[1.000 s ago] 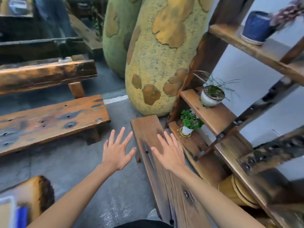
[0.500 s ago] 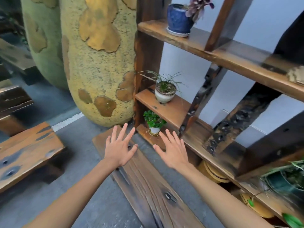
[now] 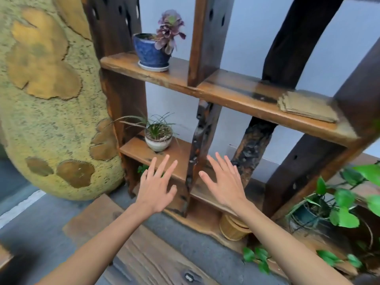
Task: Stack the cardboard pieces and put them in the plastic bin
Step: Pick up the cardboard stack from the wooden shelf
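Observation:
A small stack of flat brown cardboard pieces (image 3: 307, 106) lies on the upper shelf of a dark wooden shelving unit (image 3: 232, 93), at the right. My left hand (image 3: 157, 187) and my right hand (image 3: 223, 182) are stretched out in front of me with spread, straight fingers, holding nothing. Both hover in front of the lower shelves, well below and left of the cardboard. No plastic bin is in view.
A blue pot with a purple succulent (image 3: 153, 51) stands on the upper shelf, a white pot with grass (image 3: 158, 138) on the middle one. A leafy green plant (image 3: 345, 204) sits low right. A large yellow-green sculpture (image 3: 49, 103) stands left, a wooden bench (image 3: 139, 258) below.
The view has swung right and up from the benches to the shelving unit, bringing the cardboard stack into sight. Both hands stay open and outstretched.

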